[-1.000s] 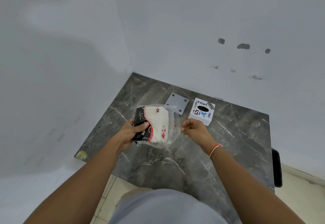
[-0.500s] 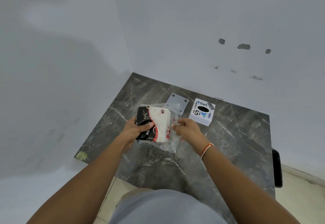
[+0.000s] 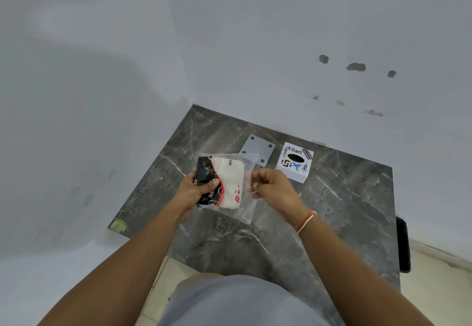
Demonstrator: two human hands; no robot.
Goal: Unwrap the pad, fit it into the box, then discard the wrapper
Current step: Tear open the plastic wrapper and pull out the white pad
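The pad (image 3: pixel 228 182), black, white and red with lip prints, sits inside a clear plastic wrapper (image 3: pixel 246 205). My left hand (image 3: pixel 195 191) grips the pad's left side through the wrapper, held above the dark marble table (image 3: pixel 332 210). My right hand (image 3: pixel 270 187) pinches the wrapper's right edge with closed fingers. The white box (image 3: pixel 295 162) with stickers and a dark oval hole on top stands on the table just beyond my right hand.
A grey square plate (image 3: pixel 258 148) with corner holes lies flat left of the box. White walls close the table's back and left sides. A black object (image 3: pixel 403 244) hangs at the table's right edge. A yellowish sticker (image 3: pixel 118 224) marks the front left corner.
My right hand moved left to the wrapper's right edge and pinched it. The packet tilted slightly and stayed in my left hand.
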